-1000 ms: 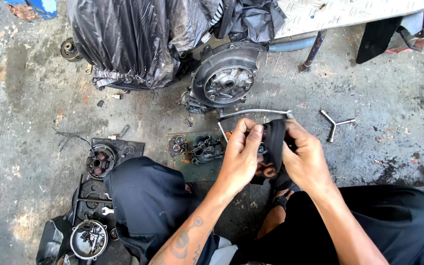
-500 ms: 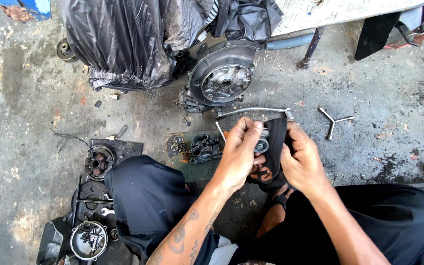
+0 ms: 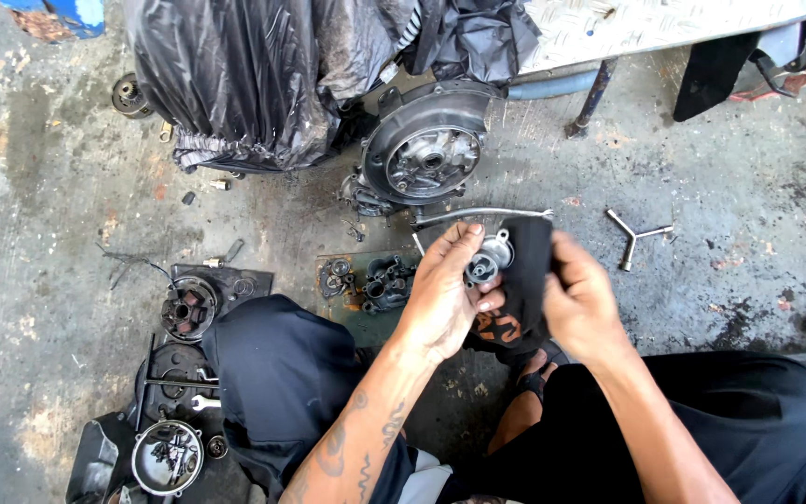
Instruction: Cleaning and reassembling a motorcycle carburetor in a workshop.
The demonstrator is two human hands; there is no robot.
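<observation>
My left hand (image 3: 448, 291) grips a small round metal engine part (image 3: 489, 259) in front of my knees. My right hand (image 3: 582, 301) holds a black rag (image 3: 526, 280) with orange marks, wrapped against the right side of that part. Both hands are together over the concrete floor. Just beyond them lies a bent metal rod (image 3: 482, 216). An engine case (image 3: 426, 154) with a round opening stands further back, partly under a black plastic sheet (image 3: 254, 75).
Small carburettor pieces (image 3: 370, 280) lie on the floor left of my hands. A Y-shaped wrench (image 3: 636, 235) is to the right. At the lower left sit a clutch part (image 3: 187, 310), a spanner (image 3: 200, 403) and a round dish of small parts (image 3: 168, 457).
The metal part has come out from behind the rag and now shows between my hands. My hands have shifted slightly up and apart.
</observation>
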